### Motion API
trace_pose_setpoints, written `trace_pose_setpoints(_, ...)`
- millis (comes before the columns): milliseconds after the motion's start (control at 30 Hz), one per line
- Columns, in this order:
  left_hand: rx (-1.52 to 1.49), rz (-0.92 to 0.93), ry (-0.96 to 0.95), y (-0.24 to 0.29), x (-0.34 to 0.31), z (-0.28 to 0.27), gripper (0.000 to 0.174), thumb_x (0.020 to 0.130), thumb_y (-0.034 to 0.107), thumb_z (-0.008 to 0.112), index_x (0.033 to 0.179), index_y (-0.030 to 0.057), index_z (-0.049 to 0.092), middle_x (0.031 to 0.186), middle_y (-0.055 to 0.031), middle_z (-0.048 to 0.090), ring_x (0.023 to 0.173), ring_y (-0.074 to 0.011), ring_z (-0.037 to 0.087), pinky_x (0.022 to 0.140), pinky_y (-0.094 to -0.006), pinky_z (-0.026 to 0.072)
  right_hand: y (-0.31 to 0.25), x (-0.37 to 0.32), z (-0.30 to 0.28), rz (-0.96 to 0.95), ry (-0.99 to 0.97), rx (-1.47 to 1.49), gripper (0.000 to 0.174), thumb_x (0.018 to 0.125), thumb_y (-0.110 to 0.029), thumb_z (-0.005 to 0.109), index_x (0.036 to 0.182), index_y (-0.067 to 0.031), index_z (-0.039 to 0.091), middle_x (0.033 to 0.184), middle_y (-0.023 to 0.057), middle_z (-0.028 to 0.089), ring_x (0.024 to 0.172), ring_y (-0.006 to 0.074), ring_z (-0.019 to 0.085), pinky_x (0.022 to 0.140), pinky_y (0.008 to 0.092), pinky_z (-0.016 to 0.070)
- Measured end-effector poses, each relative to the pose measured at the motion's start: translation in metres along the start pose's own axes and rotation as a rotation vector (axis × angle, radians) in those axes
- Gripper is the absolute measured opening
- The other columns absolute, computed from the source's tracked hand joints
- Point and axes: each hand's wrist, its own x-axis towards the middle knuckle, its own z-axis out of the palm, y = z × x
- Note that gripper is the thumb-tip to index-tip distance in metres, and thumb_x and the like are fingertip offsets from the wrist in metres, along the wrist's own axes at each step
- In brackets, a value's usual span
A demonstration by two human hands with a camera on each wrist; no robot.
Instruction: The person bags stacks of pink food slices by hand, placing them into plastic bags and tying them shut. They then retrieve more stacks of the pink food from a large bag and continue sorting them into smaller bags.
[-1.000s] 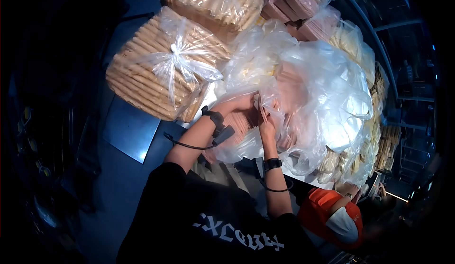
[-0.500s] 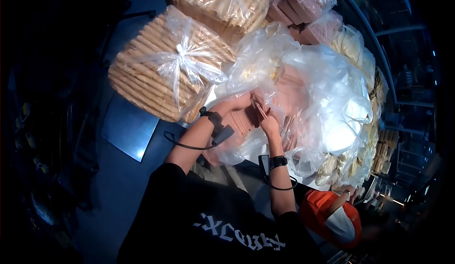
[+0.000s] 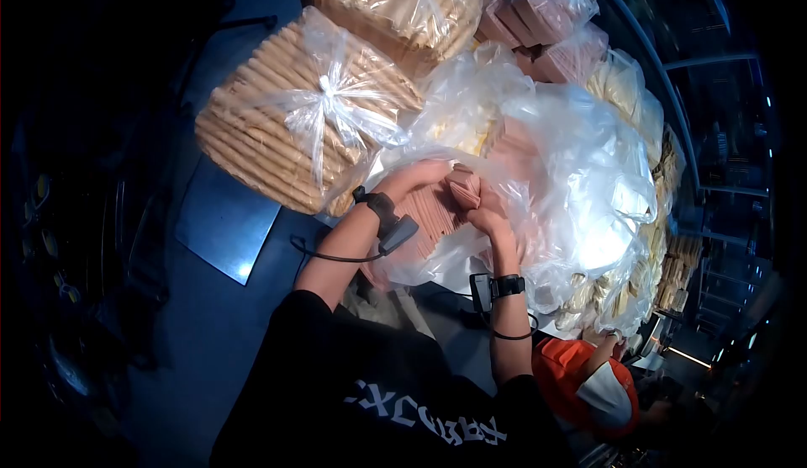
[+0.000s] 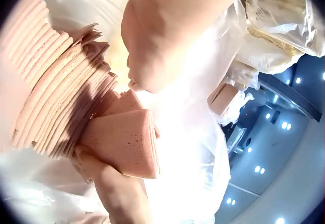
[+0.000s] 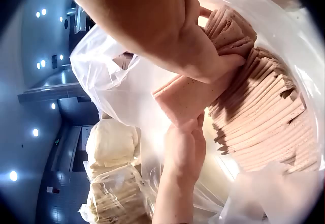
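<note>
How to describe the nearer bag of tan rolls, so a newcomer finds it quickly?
From the loose milky plastic around the pink sheets, look left to two clear bags of tan rolls. The wanted one lies nearer the black shirt, its knot in full view.

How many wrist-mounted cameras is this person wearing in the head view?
2: a left-wrist camera and a right-wrist camera, both in plain sight.
</note>
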Motion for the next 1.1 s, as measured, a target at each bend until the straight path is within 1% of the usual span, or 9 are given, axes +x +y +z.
trace_pose_setpoints(167, -0.058, 0.041, -0.021, 0.004, 0.001, 0.006, 0.040, 0.098, 0.026, 0.041, 0.128, 0.0072, 0.061, 0.129, -0.0179, 0.061, 0.120, -0.0320, 0.056, 0.104, -0.0390, 0.0391, -0.019, 0.017, -0.009, 0.139, -0.104, -0.278, 0.064, 0.069, -0.021, 0.071, 0.128, -0.0072, 0.050, 0.119, 0.0236, 0.064, 0.114, 0.0389, 0.059, 0.096, 0.0436, 0.0476)
trace_pose_setpoints(367, -0.240, 0.188, 0.042, -0.016, 0.017, 0.026, 0.042, 0.099, 0.027, 0.040, 0.131, 0.0083, 0.060, 0.132, -0.0172, 0.059, 0.123, -0.0313, 0.054, 0.107, -0.0387, 0.0374, -0.004, 0.020, -0.004, 0.231, -0.087, -0.092, 0.042, 0.069, -0.034, 0.074, 0.097, -0.0020, 0.069, 0.106, 0.0207, 0.069, 0.101, 0.0375, 0.065, 0.089, 0.0424, 0.0508)
trace_pose_setpoints(433, -0.301, 0.221, 0.078, -0.013, 0.013, 0.023, 0.042, 0.100, 0.028, 0.040, 0.132, 0.0087, 0.059, 0.133, -0.0170, 0.059, 0.124, -0.0310, 0.054, 0.107, -0.0386, 0.0368, 0.021, 0.027, 0.015, 0.217, -0.114, -0.006, 0.044, 0.074, -0.040, 0.071, 0.096, -0.0014, 0.070, 0.103, 0.0201, 0.070, 0.100, 0.0359, 0.066, 0.089, 0.0415, 0.0503)
trace_pose_setpoints(533, -0.041, -0.129, -0.079, 0.022, -0.001, -0.005, 0.049, 0.101, 0.036, 0.037, 0.140, 0.0096, 0.051, 0.146, -0.0152, 0.047, 0.134, -0.0287, 0.044, 0.114, -0.0375, 0.0295, 0.032, 0.017, 0.021, 0.221, -0.099, 0.124, 0.058, 0.078, -0.048, 0.071, 0.108, 0.0007, 0.066, 0.102, 0.0206, 0.070, 0.096, 0.0351, 0.067, 0.087, 0.0400, 0.0501)
trace_pose_setpoints(667, -0.150, -0.054, 0.060, -0.014, 0.016, 0.021, 0.050, 0.101, 0.037, 0.040, 0.135, 0.0038, 0.054, 0.142, -0.0135, 0.052, 0.134, -0.0281, 0.045, 0.111, -0.0369, 0.0313, 0.025, -0.001, 0.021, 0.104, 0.064, 0.218, 0.068, 0.080, -0.054, 0.071, 0.115, 0.0038, 0.064, 0.102, 0.0210, 0.069, 0.092, 0.0342, 0.066, 0.084, 0.0406, 0.0490)
trace_pose_setpoints(733, -0.165, 0.059, 0.157, -0.013, 0.021, 0.022, 0.050, 0.100, 0.038, 0.040, 0.134, 0.0031, 0.055, 0.140, -0.0142, 0.054, 0.131, -0.0284, 0.047, 0.110, -0.0368, 0.0326, 0.019, -0.006, 0.017, 0.083, 0.059, 0.280, 0.064, 0.082, -0.050, 0.071, 0.116, 0.0034, 0.063, 0.104, 0.0210, 0.069, 0.095, 0.0343, 0.066, 0.086, 0.0410, 0.0488)
trace_pose_setpoints(833, -0.191, 0.005, 0.058, 0.044, -0.005, -0.008, 0.048, 0.099, 0.036, 0.040, 0.129, 0.0036, 0.059, 0.136, -0.0186, 0.056, 0.127, -0.0316, 0.051, 0.107, -0.0394, 0.0363, 0.026, -0.001, 0.025, 0.027, 0.078, 0.225, 0.059, 0.083, -0.045, 0.072, 0.117, 0.0022, 0.062, 0.105, 0.0222, 0.069, 0.098, 0.0357, 0.066, 0.086, 0.0417, 0.0490)
trace_pose_setpoints(967, -0.169, -0.009, -0.019, 0.040, 0.000, 0.011, 0.048, 0.099, 0.036, 0.042, 0.126, 0.0009, 0.060, 0.135, -0.0193, 0.056, 0.127, -0.0312, 0.051, 0.106, -0.0386, 0.0363, 0.033, 0.002, 0.035, -0.155, 0.256, 0.313, 0.052, 0.082, -0.039, 0.074, 0.115, 0.0002, 0.062, 0.103, 0.0246, 0.067, 0.096, 0.0387, 0.065, 0.082, 0.0424, 0.0499)
trace_pose_setpoints(1100, -0.047, -0.050, 0.200, -0.008, 0.015, 0.027, 0.051, 0.099, 0.043, 0.044, 0.126, 0.0025, 0.059, 0.131, -0.0186, 0.058, 0.119, -0.0329, 0.055, 0.103, -0.0394, 0.0397, 0.015, -0.011, 0.024, 0.088, 0.294, 0.073, 0.052, 0.082, -0.036, 0.074, 0.110, 0.0053, 0.061, 0.101, 0.0286, 0.065, 0.092, 0.0408, 0.064, 0.079, 0.0429, 0.0502)
